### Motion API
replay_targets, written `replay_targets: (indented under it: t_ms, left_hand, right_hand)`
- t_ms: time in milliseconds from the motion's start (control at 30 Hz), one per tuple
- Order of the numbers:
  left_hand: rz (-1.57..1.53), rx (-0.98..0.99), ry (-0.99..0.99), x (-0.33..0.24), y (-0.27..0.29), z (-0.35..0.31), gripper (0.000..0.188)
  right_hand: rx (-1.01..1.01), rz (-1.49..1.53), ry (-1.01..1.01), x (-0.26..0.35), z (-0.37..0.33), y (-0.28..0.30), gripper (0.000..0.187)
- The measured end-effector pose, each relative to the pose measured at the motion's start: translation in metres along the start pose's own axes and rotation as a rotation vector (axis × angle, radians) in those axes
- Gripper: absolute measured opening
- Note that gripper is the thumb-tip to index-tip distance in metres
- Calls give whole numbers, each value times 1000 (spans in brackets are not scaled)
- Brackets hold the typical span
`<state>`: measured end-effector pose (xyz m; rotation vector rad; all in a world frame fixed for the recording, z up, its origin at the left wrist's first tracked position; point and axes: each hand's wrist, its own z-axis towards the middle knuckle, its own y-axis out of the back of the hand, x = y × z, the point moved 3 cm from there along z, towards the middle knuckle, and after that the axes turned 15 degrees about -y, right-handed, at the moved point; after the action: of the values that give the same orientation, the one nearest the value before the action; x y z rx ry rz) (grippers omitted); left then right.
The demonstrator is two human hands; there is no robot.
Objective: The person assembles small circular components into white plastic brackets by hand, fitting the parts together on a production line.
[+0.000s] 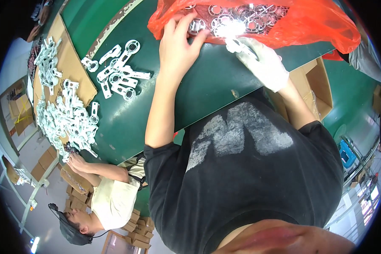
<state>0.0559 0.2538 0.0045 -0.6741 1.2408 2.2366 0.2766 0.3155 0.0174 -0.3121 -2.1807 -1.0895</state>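
Note:
My bare left hand (pixel 180 39) reaches to the near side of a red plastic bag (pixel 292 37). Its thumb and fingers are spread apart around a shiny ring-shaped part (pixel 197 26) lying in the bag; I see no firm grip on it. In my white-gloved right hand (pixel 264 63) is a white plastic bracket (pixel 240 47), held at the bag's near edge. Bright glare hides the bracket's far end. More ring-shaped parts (pixel 254 23) fill the bag.
Several loose white brackets (pixel 120 74) lie on the green table (pixel 152 114), left of my left arm. A larger heap (pixel 67 116) covers cardboard (pixel 70 46) farther left. Another person (pixel 114 192) handles parts at that heap. An open cardboard box (pixel 319 86) stands past the table's near edge.

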Motion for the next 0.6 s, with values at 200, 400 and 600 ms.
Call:
replay_targets:
  t_ms: [200, 400, 600]
  left_hand:
    - [-123, 172, -34, -26, 33, -38, 23]
    - [107, 459, 271, -13, 43, -81, 28]
    - [336, 409, 290, -23, 46, -91, 59]
  right_hand:
    - [-264, -264, 471, 17, -8, -8, 40]
    - [-126, -280, 351, 32, -3, -23, 35]
    - [42, -383, 156, 30, -3, -38, 39]
